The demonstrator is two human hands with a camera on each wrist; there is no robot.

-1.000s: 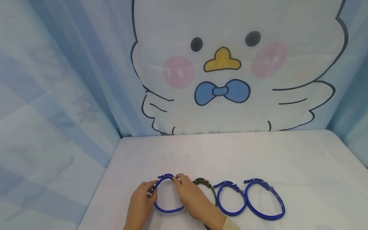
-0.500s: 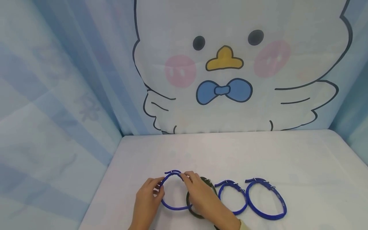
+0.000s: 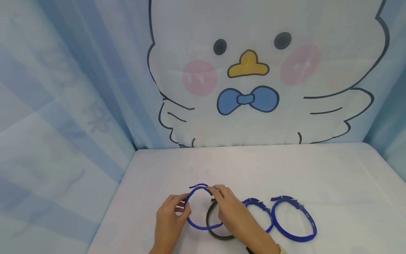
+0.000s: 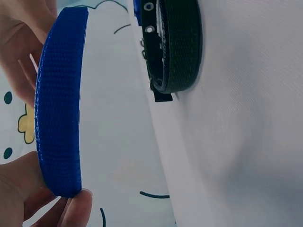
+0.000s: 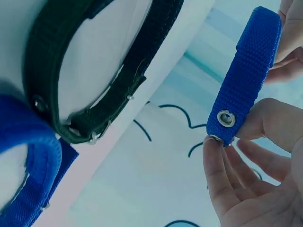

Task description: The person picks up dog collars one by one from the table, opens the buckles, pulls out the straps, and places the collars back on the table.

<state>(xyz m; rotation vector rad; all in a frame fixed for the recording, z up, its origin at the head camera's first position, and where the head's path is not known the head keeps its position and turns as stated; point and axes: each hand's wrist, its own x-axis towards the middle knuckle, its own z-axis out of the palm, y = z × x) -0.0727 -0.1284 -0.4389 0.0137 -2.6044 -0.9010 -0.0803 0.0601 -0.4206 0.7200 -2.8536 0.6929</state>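
A blue pet collar (image 3: 206, 228), buckled into a loop, is held up between both hands in the head view. My left hand (image 3: 169, 218) pinches its left side, and my right hand (image 3: 236, 215) grips the upper right part near the strap end. Seen from the left wrist, the woven blue band of this collar (image 4: 60, 104) stands edge-on. A metal eyelet (image 5: 226, 118) shows on it in the right wrist view, close to the right fingertips. Just behind the loop lies a dark green collar (image 3: 219, 237), partly hidden by the right hand.
Right of the green collar lies a smaller blue collar (image 3: 271, 225), its lower left covered by the right hand. A larger blue collar (image 3: 295, 238) lies at its right. All rest on a white-covered table (image 3: 253, 165), with a cartoon-print curtain (image 3: 247, 130) behind.
Both hands have carried the blue collar to the right and slightly up, so its loop now overlaps the green collar in the head view. The right hand now covers part of the smaller blue collar.
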